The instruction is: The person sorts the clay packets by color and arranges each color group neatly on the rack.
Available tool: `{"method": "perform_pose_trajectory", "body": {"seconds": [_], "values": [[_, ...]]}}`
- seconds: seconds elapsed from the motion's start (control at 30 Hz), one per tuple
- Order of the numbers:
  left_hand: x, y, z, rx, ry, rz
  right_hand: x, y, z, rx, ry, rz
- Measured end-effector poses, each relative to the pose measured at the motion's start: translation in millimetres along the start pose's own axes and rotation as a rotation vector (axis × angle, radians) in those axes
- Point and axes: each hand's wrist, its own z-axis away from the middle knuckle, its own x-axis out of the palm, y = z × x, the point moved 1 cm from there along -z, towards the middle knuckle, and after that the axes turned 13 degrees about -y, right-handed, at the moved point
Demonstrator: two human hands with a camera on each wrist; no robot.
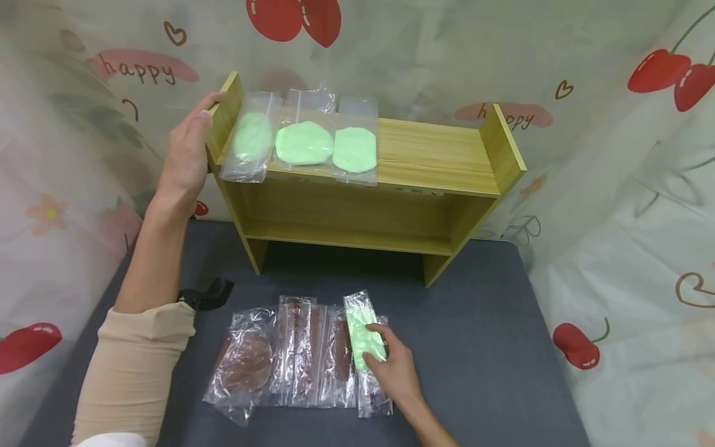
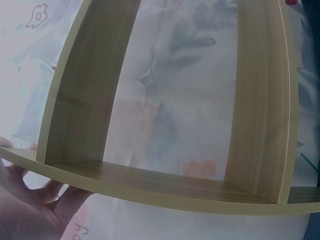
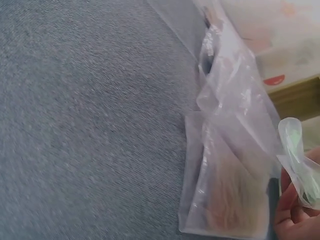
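Note:
My left hand [image 1: 187, 146] grips the left side panel [image 1: 226, 118] of a small wooden shelf, its fingertips over the panel's upper edge. In the left wrist view the fingers of the left hand [image 2: 30, 200] pass behind that panel. Lower down, my right hand [image 1: 398, 366] pinches a clear zip bag with a flat light-green piece [image 1: 362, 332] inside, between thumb and fingers. This bag overlaps the right end of a row of clear bags with brown pieces [image 1: 304, 360] on the table. In the right wrist view, the green bag [image 3: 295, 150] shows bunched at the fingers.
Three clear bags with green pieces lie side by side on the top board: a left one [image 1: 253, 139], a middle one [image 1: 304, 144] and a right one [image 1: 355, 149]. A wider brown-filled bag [image 1: 246, 363] lies at the row's left end. Printed curtains surround the dark table [image 1: 475, 347].

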Motion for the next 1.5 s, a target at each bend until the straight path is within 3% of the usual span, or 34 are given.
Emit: {"method": "perform_pose_trajectory", "body": {"seconds": [0.5, 0.93, 1.17, 1.5], "values": [[-0.2, -0.1, -1.5, 0.001, -0.002, -0.025, -31.2, -18.2, 3.6, -0.042, -0.031, -0.223], [0.7, 0.1, -0.6, -0.022, -0.007, 0.007, -64.5, -45.0, 6.2, -0.098, -0.042, -0.24], [2.0, 1.4, -1.0, -0.028, -0.008, 0.021, -86.4, -69.8, 9.6, -0.131, -0.032, -0.232], [1.6, 2.7, -1.8, -0.033, -0.007, 0.021, -110.0, -79.7, 8.1, -0.178, -0.062, -0.272]]}}
